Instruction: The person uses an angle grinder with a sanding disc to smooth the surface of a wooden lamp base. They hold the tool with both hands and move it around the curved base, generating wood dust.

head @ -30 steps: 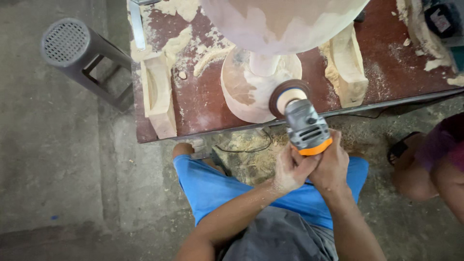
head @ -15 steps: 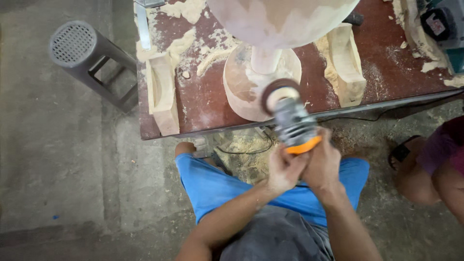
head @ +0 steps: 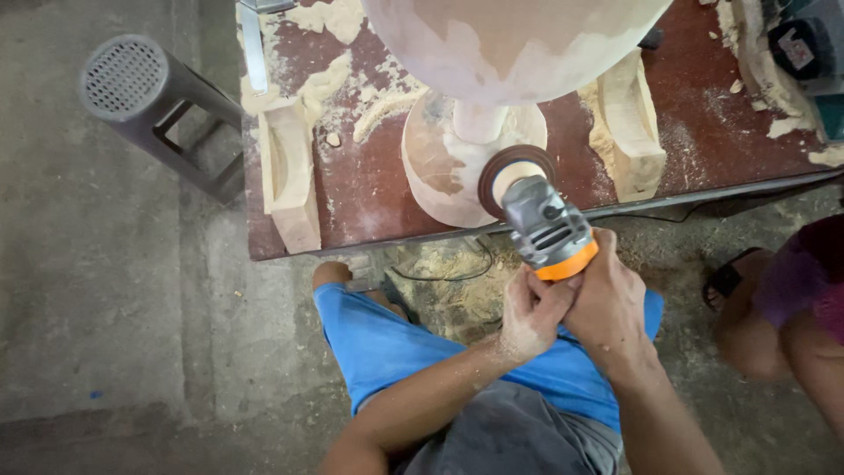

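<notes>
grinder shifted right, left hand and right hand clenched round it, disc touching wooden base

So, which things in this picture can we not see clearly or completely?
- Head view: the grinder handle is hidden under the left hand and right hand.
- The wooden carving top is cut off by the upper edge.
- The sanding disc face points away, so its contact with the round wooden base cannot be told.
- The green power tool is cut by the right edge.
</notes>
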